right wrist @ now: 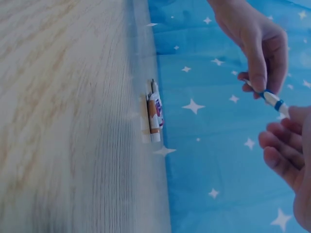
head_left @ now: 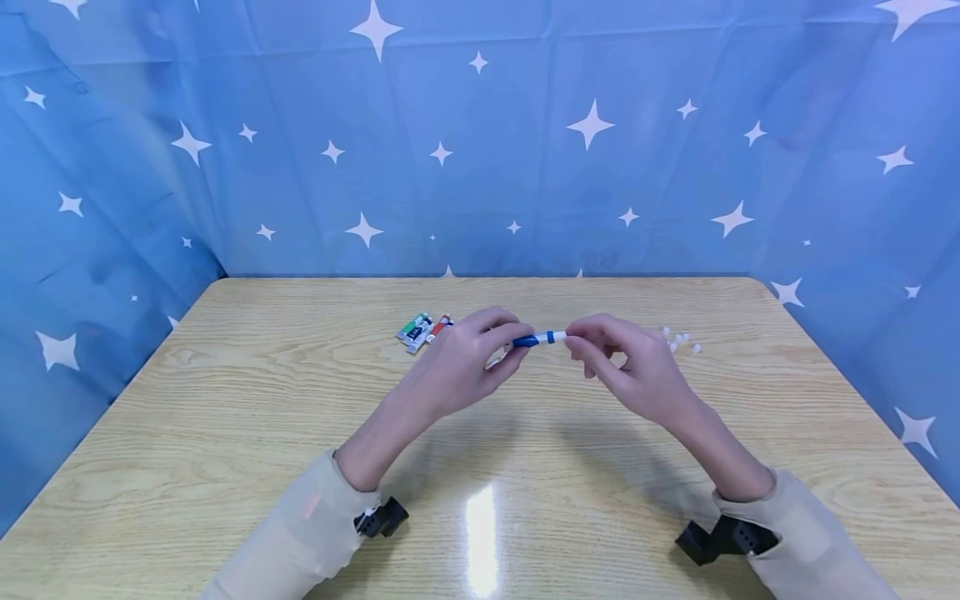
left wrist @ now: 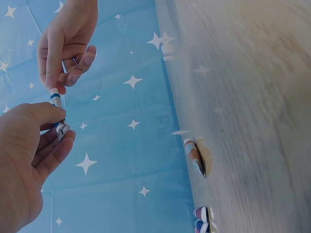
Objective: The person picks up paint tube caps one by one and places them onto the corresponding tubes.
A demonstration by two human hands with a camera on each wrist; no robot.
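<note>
My left hand [head_left: 474, 354] pinches a small paint tube [head_left: 527, 341], blue and white, between thumb and fingers above the table. The tube lies about level in the head view, its white cap [head_left: 559, 336] pointing right. At that cap, the thumb and forefinger of my right hand [head_left: 630, 360] pinch its end. In the left wrist view the flat crimped end of the tube [left wrist: 62, 130] shows below the left thumb. The right wrist view shows the right hand's other fingers [right wrist: 282, 145] loosely curled, apart from the tube.
Several paint tubes [head_left: 417, 332], with green and red among their colours, lie on the wooden table [head_left: 225, 400] beyond the left hand. Several small white caps [head_left: 678, 340] are scattered beyond the right hand. A blue star-printed cloth [head_left: 480, 183] hangs behind the table.
</note>
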